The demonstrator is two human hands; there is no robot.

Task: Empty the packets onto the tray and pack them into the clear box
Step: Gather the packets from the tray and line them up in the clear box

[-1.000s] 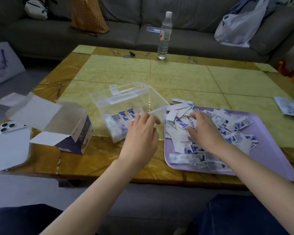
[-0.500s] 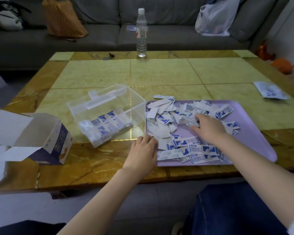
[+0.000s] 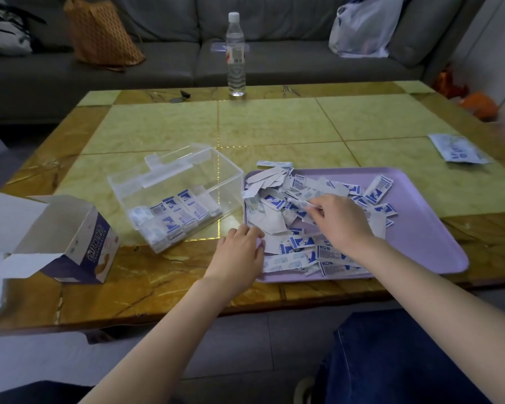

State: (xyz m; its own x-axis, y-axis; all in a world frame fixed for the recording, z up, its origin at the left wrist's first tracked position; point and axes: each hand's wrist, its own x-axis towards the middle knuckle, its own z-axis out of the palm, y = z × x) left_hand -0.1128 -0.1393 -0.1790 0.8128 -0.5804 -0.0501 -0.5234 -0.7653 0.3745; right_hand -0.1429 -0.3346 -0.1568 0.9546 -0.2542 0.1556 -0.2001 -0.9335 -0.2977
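Closest in, a knee in blue denim (image 3: 397,360) is cut off by the lower edge, and two bare forearms reach up over the table (image 3: 274,123). The left hand (image 3: 239,252) lies at the near left corner of the lilac tray (image 3: 420,243), fingers loosely bent and resting on the rim. Its palm is turned away. The right hand (image 3: 341,223) is over the heap of blue-and-white packets (image 3: 277,225) on the tray and pinches one packet (image 3: 299,203) between thumb and fingertips. It covers the packets beneath it.

Just left of the tray the clear box (image 3: 175,196) sits tilted, with a row of packets packed in its low end. Further left an open carton (image 3: 79,246) lies on its side, its flaps running out of view. A flat sachet (image 3: 456,148) lies well apart near the right edge, its print too small to read. At the far edge a water bottle (image 3: 235,53) stands before a grey sofa (image 3: 164,62).
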